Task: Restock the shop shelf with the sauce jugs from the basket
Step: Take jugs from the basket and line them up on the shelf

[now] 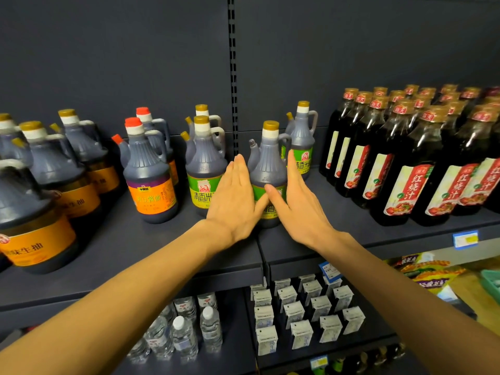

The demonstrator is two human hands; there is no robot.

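A dark sauce jug with a green label and gold cap (267, 169) stands upright on the grey shelf (151, 255), at the seam between two shelf boards. My left hand (232, 196) lies flat against its left side. My right hand (295, 201) lies flat against its right side. The fingers of both hands are straight, not curled around the jug, and the thumbs meet on the front of the label. Two more green-label jugs stand nearby, one to the left (203, 169) and one behind to the right (303, 139).
Orange-label jugs (151, 180) fill the shelf's left part, the nearest and largest one (29, 228) at the front edge. Tall dark bottles with red labels (405, 163) crowd the right. Below are water bottles (186, 331) and small cartons (300, 315). A teal basket corner (491, 282) shows at far right.
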